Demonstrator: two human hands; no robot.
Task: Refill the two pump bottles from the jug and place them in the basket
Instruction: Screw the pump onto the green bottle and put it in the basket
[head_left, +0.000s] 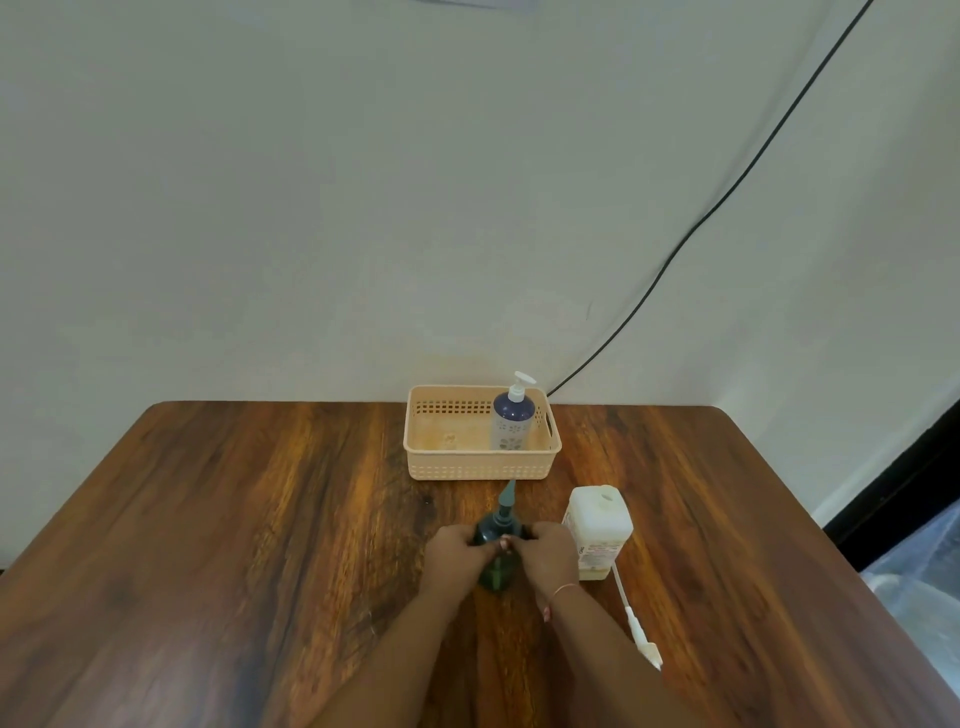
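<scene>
A dark green pump bottle (500, 525) stands upright on the wooden table (260, 545), its grey pump head pointing away from me. My left hand (453, 553) grips its left side and my right hand (550, 557) grips its right side, fingers curled round the body. Just right of it stands the white jug (597, 530) with its round opening uncovered. A blue pump bottle (511, 415) with a white pump stands in the right end of the peach basket (478, 465) at the table's far edge.
A loose white pump with its long tube (636, 623) lies on the table in front of the jug, right of my right forearm. A black cable (675, 254) runs down the wall behind the basket. The table's right edge borders a dark frame.
</scene>
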